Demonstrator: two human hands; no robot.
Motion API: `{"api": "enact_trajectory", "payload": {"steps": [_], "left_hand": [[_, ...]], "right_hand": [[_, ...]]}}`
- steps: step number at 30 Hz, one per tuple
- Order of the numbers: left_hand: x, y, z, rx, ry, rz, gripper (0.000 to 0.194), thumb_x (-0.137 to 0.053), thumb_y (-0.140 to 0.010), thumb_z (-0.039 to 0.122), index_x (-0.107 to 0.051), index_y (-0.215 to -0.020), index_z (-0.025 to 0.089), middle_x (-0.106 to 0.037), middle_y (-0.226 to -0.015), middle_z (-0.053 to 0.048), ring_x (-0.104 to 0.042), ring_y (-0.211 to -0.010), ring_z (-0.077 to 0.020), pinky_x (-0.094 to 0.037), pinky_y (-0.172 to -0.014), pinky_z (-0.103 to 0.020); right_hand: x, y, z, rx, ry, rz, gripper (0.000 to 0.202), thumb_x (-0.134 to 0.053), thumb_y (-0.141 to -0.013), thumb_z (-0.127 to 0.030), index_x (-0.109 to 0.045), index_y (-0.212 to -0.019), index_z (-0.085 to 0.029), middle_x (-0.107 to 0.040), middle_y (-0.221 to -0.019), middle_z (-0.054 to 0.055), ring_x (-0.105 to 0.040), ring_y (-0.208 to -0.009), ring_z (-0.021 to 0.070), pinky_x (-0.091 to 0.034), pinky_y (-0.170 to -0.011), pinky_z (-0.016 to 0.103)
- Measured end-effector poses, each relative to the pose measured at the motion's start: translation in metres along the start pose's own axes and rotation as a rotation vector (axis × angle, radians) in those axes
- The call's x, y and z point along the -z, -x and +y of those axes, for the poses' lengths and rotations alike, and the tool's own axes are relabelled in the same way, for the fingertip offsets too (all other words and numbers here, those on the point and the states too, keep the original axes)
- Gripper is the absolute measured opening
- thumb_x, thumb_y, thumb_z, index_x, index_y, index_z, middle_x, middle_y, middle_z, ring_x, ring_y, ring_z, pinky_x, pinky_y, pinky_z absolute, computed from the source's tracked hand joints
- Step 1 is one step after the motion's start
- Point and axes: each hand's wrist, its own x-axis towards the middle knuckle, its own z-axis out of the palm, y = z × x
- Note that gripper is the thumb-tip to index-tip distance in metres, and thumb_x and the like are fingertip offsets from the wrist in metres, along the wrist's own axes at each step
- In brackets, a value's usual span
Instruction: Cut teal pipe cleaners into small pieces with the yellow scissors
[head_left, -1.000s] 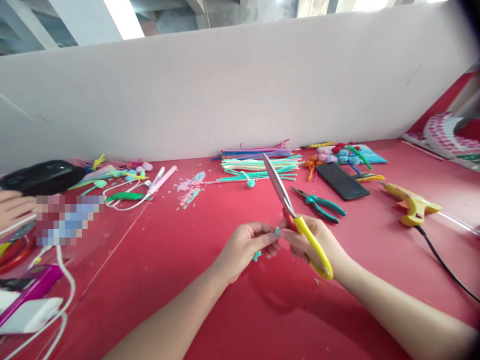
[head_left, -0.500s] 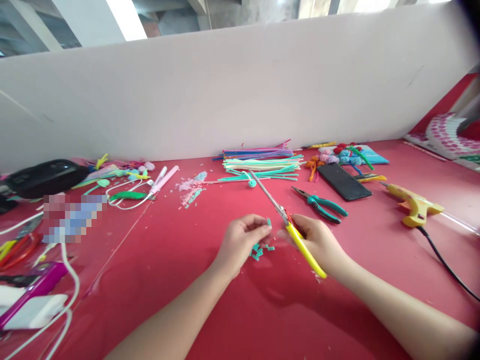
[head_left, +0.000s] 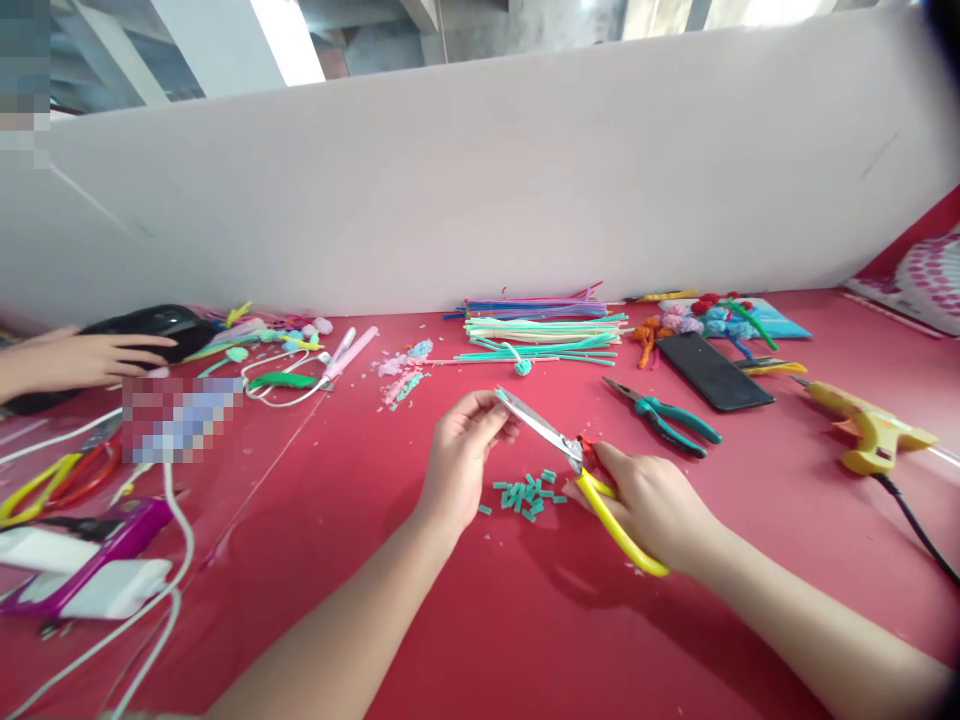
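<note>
My right hand (head_left: pixel 651 500) is wrapped round the yellow and red handles of a pair of scissors (head_left: pixel 549 432), whose blades point up and left to my left hand. My left hand (head_left: pixel 466 450) pinches a small teal piece (head_left: pixel 501 396) at the tips of the blades. On the red table below the scissors lies a loose heap of short teal pieces (head_left: pixel 527 494). Farther back are bundled teal and cream stems (head_left: pixel 544 330) and a small teal ball (head_left: pixel 523 367) with a pale stem.
Teal pliers (head_left: pixel 667 415), a black phone (head_left: pixel 716 370) and a yellow glue gun (head_left: pixel 870 425) lie to the right. Another person's hand (head_left: pixel 97 358) rests on a black case (head_left: pixel 169 330) at the left. A power strip (head_left: pixel 131 545) with white cables is nearer.
The view has shifted a little left. My left hand has risen to the scissor tips, uncovering the heap of teal pieces. Another person's hand has appeared at the left.
</note>
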Motion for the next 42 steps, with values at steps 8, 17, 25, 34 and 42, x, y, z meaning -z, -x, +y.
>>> {"api": "enact_trajectory", "payload": {"steps": [8, 17, 25, 34, 42], "left_hand": [[-0.001, 0.000, 0.002, -0.017, 0.014, -0.040, 0.007, -0.055, -0.070, 0.018, -0.056, -0.075, 0.014, -0.055, -0.064, 0.000, -0.052, -0.059, -0.0076, -0.040, -0.059, -0.020], [-0.001, 0.000, 0.004, -0.021, 0.007, -0.047, 0.008, -0.056, -0.069, 0.018, -0.057, -0.076, 0.015, -0.057, -0.065, -0.001, -0.052, -0.059, -0.0082, -0.041, -0.059, -0.021], [0.000, -0.001, 0.004, -0.033, -0.019, -0.057, 0.009, -0.055, -0.070, 0.017, -0.058, -0.078, 0.014, -0.057, -0.068, -0.001, -0.052, -0.060, -0.0083, -0.041, -0.059, -0.021], [-0.004, 0.004, 0.001, 0.065, -0.089, -0.114, 0.013, -0.055, -0.070, 0.024, -0.056, -0.077, 0.014, -0.058, -0.068, -0.003, -0.052, -0.061, -0.0105, -0.041, -0.061, -0.024], [-0.020, 0.021, -0.007, 0.297, -0.275, -0.456, 0.019, -0.049, -0.075, 0.031, -0.057, -0.073, 0.014, -0.057, -0.065, -0.004, -0.050, -0.056, -0.0100, -0.039, -0.055, -0.022]], "right_hand": [[0.000, 0.001, 0.001, 0.014, 0.036, 0.020, 0.027, -0.036, -0.077, -0.046, -0.040, -0.070, -0.020, -0.050, -0.050, -0.001, -0.044, -0.042, 0.0112, -0.016, -0.043, 0.022], [-0.004, 0.001, 0.006, 0.032, 0.052, 0.041, 0.028, -0.036, -0.077, -0.047, -0.041, -0.070, -0.020, -0.049, -0.049, -0.002, -0.043, -0.041, 0.0105, -0.015, -0.042, 0.022], [-0.003, 0.002, 0.006, 0.026, 0.047, 0.062, 0.033, -0.034, -0.076, -0.050, -0.042, -0.067, -0.020, -0.045, -0.045, -0.003, -0.037, -0.038, 0.0090, -0.014, -0.042, 0.022], [0.001, -0.003, 0.002, -0.114, -0.259, 0.048, 0.032, -0.040, -0.073, -0.048, -0.042, -0.059, -0.018, -0.037, -0.045, -0.005, -0.029, -0.042, 0.0069, -0.017, -0.041, 0.020], [0.014, -0.002, -0.010, -0.279, -0.997, -0.059, 0.022, -0.045, -0.072, -0.035, -0.051, -0.081, -0.016, -0.043, -0.047, -0.006, -0.035, -0.035, 0.0052, -0.027, -0.035, 0.018]]}}
